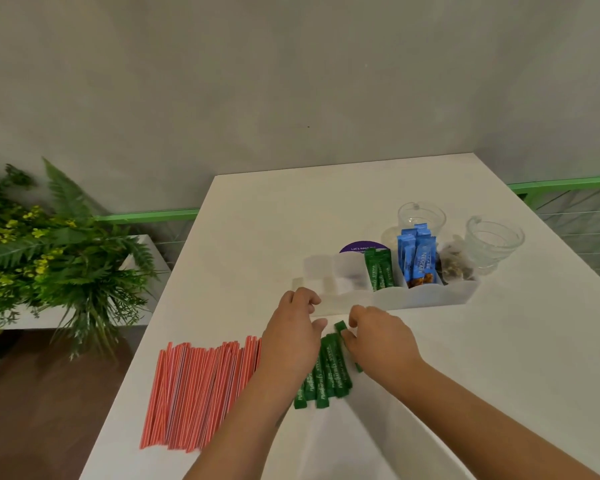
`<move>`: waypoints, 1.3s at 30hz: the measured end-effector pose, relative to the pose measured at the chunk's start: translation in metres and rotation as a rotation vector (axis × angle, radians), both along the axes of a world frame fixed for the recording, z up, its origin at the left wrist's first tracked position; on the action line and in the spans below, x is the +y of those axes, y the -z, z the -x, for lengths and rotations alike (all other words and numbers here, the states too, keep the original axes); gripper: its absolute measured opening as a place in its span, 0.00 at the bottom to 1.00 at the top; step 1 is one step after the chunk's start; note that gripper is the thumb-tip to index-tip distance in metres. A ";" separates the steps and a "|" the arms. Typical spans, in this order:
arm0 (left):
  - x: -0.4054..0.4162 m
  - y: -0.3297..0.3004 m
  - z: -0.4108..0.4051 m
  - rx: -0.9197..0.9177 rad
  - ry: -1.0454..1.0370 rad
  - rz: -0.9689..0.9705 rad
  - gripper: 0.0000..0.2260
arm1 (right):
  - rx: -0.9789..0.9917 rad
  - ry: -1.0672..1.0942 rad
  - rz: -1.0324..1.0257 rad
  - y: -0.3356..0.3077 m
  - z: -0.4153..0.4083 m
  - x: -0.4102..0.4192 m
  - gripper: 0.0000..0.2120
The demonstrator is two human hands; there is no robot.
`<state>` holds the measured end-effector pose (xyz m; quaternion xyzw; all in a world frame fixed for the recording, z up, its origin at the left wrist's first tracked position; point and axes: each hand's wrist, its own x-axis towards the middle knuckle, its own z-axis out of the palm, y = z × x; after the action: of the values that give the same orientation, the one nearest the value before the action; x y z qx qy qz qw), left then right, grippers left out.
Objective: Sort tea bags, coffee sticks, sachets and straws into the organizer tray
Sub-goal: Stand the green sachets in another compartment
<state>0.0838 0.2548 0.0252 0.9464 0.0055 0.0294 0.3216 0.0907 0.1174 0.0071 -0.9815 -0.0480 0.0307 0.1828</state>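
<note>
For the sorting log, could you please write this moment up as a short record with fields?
tray: white, on the table, behind the hands
tray contents: green sachets, blue coffee sticks, tea bags; left compartments look empty
loose sachets: green pile between the hands
left hand: over the pile, fingers curled, grip unclear
right hand: pinches one sachet
straws: red, lying left of the pile, unsorted
glasses: two, behind the tray

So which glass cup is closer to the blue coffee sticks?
The left glass cup. It stands right behind the blue coffee sticks. The right glass cup sits past the tea bags.
</note>
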 end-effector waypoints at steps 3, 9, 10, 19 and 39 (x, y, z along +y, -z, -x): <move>0.003 0.003 0.007 0.031 -0.009 0.008 0.11 | 0.039 0.013 0.052 0.010 0.002 0.005 0.11; 0.003 0.004 0.014 0.092 -0.012 0.002 0.10 | 0.046 0.015 0.104 0.022 0.001 0.008 0.11; 0.002 0.005 0.015 0.106 -0.008 -0.002 0.10 | 0.047 0.019 0.102 0.023 0.001 0.008 0.09; -0.009 0.016 0.014 0.216 -0.031 -0.024 0.16 | 0.025 0.040 0.112 0.018 0.002 0.000 0.05; -0.016 0.003 0.007 0.148 -0.036 0.025 0.20 | 0.090 0.080 -0.428 -0.024 0.014 -0.025 0.26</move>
<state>0.0770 0.2389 0.0224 0.9416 0.0465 -0.0348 0.3315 0.0768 0.0923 0.0312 -0.9191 -0.0060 0.0565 0.3900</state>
